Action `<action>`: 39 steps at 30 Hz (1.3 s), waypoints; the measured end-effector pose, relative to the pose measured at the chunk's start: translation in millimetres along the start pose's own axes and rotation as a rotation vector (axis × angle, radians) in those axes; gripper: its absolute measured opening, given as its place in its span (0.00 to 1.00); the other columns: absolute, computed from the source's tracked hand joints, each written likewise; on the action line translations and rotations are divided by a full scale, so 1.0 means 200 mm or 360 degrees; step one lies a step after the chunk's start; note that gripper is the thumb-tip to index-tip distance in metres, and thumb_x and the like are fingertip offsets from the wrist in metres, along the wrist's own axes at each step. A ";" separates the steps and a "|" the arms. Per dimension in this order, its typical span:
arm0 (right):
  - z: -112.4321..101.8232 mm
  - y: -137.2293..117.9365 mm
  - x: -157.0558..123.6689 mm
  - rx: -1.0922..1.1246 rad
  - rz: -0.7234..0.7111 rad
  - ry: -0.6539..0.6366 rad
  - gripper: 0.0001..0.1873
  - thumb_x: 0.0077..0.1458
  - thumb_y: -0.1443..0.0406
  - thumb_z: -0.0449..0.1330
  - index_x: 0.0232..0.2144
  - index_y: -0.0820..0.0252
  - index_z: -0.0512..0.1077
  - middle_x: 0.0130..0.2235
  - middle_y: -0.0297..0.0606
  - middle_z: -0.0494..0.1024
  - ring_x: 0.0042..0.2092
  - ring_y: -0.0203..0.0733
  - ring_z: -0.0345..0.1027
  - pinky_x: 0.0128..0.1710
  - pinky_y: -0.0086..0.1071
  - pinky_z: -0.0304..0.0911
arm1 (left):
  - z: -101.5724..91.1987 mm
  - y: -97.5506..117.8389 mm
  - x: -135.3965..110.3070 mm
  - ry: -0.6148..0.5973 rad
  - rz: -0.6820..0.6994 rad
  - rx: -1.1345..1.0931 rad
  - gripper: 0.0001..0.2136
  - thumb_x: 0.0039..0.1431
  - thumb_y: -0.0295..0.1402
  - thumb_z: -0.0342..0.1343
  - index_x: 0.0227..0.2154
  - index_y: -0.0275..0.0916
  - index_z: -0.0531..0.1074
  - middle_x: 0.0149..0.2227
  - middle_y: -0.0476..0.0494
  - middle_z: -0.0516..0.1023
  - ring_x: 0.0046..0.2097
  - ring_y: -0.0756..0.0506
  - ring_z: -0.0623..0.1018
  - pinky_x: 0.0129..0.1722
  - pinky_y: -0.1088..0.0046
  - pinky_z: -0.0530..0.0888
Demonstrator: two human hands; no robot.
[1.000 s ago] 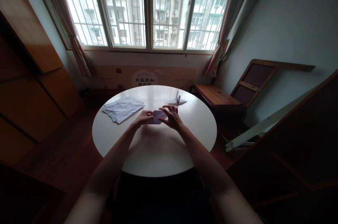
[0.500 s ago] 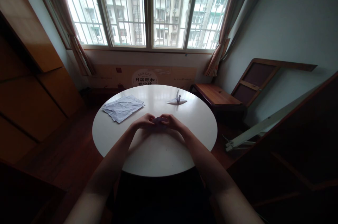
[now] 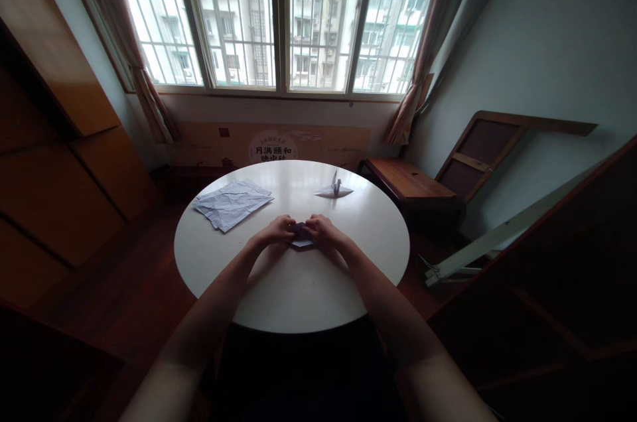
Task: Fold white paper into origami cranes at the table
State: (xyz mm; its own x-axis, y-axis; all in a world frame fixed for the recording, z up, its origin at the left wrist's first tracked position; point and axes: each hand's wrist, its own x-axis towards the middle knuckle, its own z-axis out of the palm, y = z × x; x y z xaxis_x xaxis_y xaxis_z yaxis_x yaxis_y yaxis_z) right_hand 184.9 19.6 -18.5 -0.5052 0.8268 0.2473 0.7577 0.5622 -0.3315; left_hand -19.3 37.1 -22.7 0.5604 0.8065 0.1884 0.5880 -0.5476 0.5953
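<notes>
Between my two hands is a small piece of folded paper (image 3: 301,244), its lower part pale and its upper part in shadow. My left hand (image 3: 281,229) pinches its left side with bent fingers. On the right side, my right hand (image 3: 321,227) grips it the same way. The fingertips partly cover the paper, so its exact folds are hard to make out. Both hands are over the middle of the round white table (image 3: 293,299). Beyond my right hand a folded paper crane (image 3: 335,188) stands with its wings spread.
Creased paper sheets (image 3: 231,203) lie at the table's left. A wooden chair (image 3: 411,178) stands at the far right, and a flat cardboard box (image 3: 209,143) is under the window. An orange-brown cabinet (image 3: 64,183) lines the left wall.
The folded paper has opened out towards me, and its pale lower part now shows. My hands have shifted slightly and stay on its two sides. The crane and sheets are unmoved.
</notes>
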 end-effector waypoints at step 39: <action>0.03 0.07 0.01 0.0534 -0.0049 0.0159 0.09 0.46 0.64 0.68 0.33 0.60 0.80 0.36 0.39 0.74 0.32 0.36 0.68 0.35 0.29 0.64 | -0.03 0.02 -0.04 0.0149 0.0218 -0.0039 0.08 0.53 0.36 0.60 0.31 0.37 0.78 0.36 0.42 0.78 0.35 0.47 0.76 0.39 0.74 0.71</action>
State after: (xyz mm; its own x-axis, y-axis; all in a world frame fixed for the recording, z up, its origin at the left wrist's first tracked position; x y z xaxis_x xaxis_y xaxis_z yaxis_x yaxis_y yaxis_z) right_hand 192.1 28.3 -27.8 -0.4700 0.8128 0.3441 0.5563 0.5755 -0.5995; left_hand -25.5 28.8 -16.4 0.5771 0.7424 0.3404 0.4945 -0.6493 0.5778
